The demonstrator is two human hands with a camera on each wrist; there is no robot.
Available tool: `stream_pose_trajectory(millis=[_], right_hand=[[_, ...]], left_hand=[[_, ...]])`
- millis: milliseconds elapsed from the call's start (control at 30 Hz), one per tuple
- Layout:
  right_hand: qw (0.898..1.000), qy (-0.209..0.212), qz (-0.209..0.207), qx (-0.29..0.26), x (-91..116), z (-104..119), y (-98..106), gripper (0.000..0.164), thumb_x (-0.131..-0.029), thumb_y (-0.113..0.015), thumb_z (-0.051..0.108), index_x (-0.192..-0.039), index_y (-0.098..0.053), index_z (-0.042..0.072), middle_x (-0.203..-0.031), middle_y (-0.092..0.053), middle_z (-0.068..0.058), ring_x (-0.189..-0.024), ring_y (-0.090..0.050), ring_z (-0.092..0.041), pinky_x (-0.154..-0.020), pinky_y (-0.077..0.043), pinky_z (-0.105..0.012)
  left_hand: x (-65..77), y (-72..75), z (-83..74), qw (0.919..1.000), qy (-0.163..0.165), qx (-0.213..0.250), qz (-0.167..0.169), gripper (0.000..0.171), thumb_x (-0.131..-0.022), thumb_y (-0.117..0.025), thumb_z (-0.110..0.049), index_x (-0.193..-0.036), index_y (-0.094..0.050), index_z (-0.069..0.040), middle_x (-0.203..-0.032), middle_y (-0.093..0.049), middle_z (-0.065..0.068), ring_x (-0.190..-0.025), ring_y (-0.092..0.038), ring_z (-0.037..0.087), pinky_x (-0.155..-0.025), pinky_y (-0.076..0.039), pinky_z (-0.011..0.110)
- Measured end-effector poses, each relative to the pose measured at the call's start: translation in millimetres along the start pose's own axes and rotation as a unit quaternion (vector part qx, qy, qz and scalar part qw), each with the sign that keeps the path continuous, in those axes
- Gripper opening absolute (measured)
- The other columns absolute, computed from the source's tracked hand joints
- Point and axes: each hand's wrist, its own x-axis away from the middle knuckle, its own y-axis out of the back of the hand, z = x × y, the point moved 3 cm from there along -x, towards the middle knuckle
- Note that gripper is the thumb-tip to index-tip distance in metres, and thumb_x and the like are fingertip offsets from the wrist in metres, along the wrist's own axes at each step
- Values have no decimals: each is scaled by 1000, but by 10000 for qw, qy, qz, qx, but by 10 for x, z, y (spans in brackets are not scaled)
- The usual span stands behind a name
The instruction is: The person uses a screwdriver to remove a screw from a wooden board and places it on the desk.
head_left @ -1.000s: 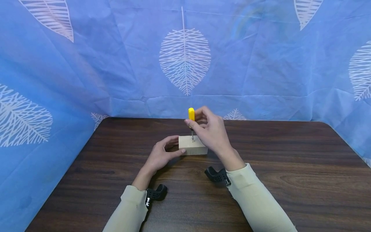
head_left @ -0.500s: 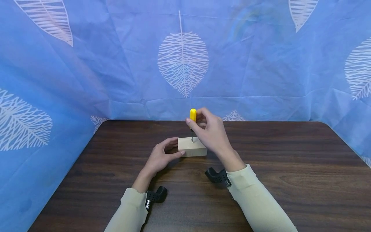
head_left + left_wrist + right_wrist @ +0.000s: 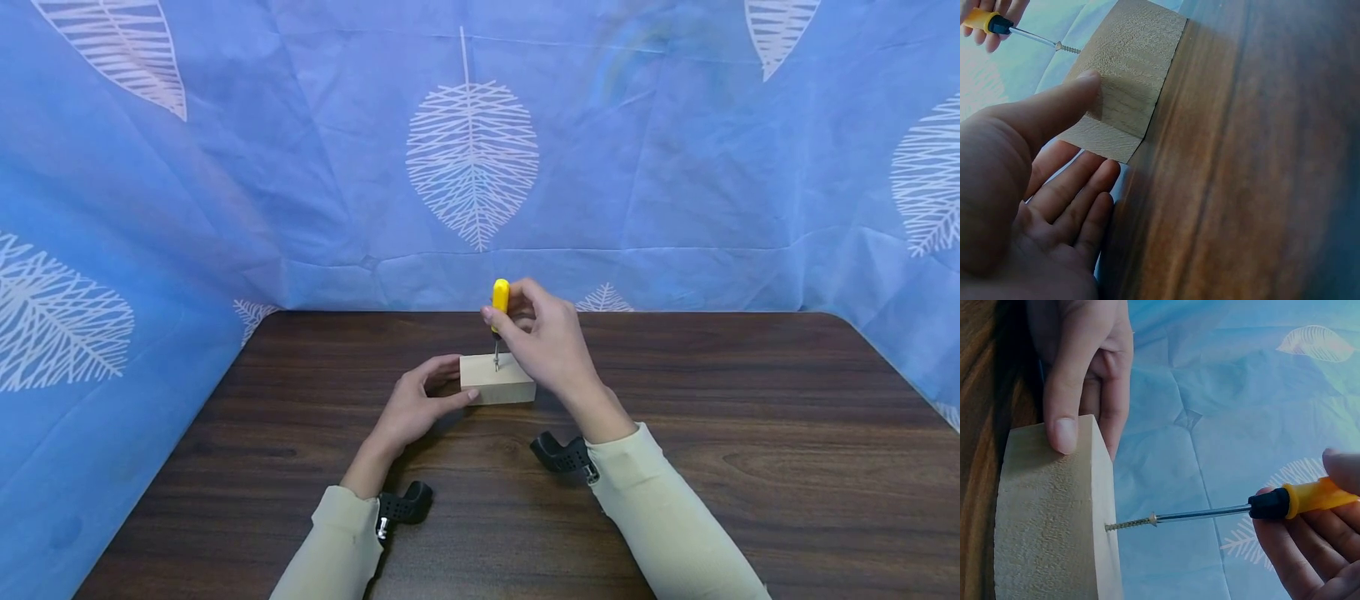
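Note:
A pale wooden block (image 3: 498,392) lies on the dark table. Its left end is held by my left hand (image 3: 411,407), thumb on the near face and fingers behind. In the right wrist view a screw (image 3: 1130,524) stands with its tip in the block's top face, most of its thread exposed. The shaft of a yellow and black screwdriver (image 3: 1272,504) meets the screw head in line with it. My right hand (image 3: 551,337) pinches the screwdriver's yellow handle between thumb and fingers, above the block.
The brown wood-grain table (image 3: 712,467) spreads around both hands. Behind it hangs a blue cloth (image 3: 675,167) with white leaf prints. A black wrist mount (image 3: 405,502) sits at the left cuff, another black wrist mount (image 3: 558,452) at the right.
The yellow handle has shifted very slightly to the right and turned a little from its earlier lean. Both hands keep their hold; the whole view has dipped slightly.

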Motion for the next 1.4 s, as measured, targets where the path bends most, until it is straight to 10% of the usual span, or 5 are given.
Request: stream_pose_trajectory(millis=[1400], right_hand=[[9993,249,-251,134,4,3,26,27,-99,-81,18,-120,-68,9,-106,-77,-9,-91,-77,-21,-76,-67,-33]], left_hand=[[8,5,-11,10000,6,-23,30,60,-93,-87,-28,-148,-65,-22,-145,-70,3,-139,-62,29,-120,-46,58]])
